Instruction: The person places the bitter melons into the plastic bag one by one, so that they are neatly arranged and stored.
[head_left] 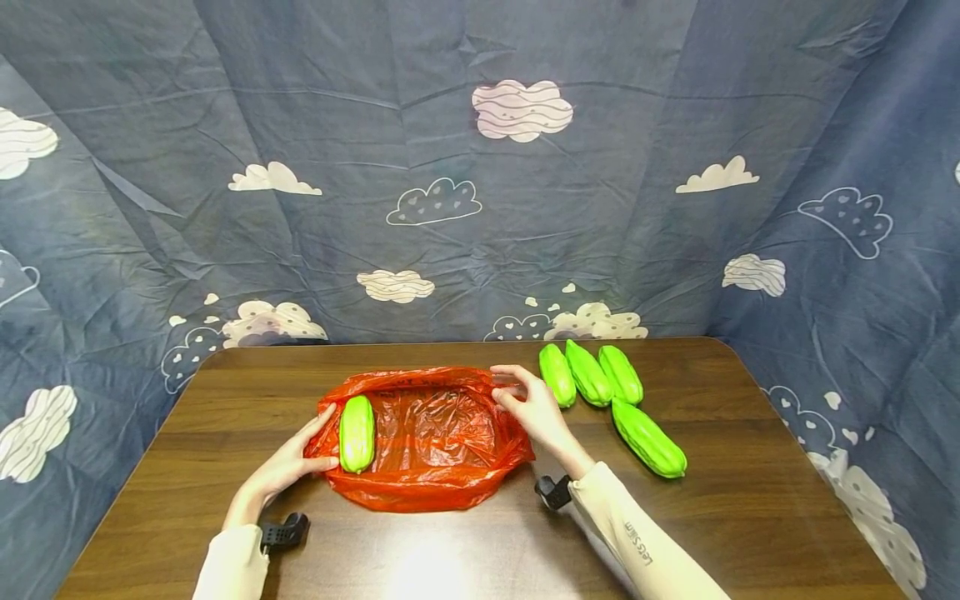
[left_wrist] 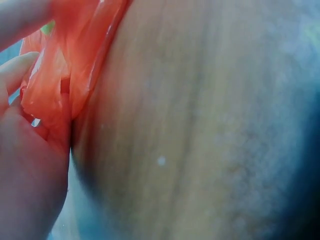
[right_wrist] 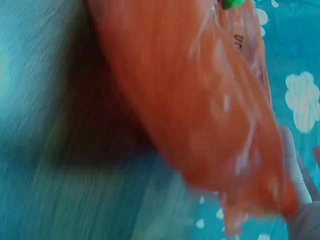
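Note:
A red plastic bag lies with its mouth spread wide on the table. At its left inside end rests a bright green, ridged, gourd-shaped vegetable. My left hand holds the bag's left edge, thumb and fingers spread beside the vegetable; in the left wrist view red film runs between the fingers and thumb. By the bag's right rim is my right hand, fingers extended and thumb apart. In the right wrist view the bag fills the middle and partly covers that hand.
Several more green gourd-shaped vegetables lie at the back right: three side by side and another slanting nearer. The brown wooden table ends at a dark cloud-patterned curtain.

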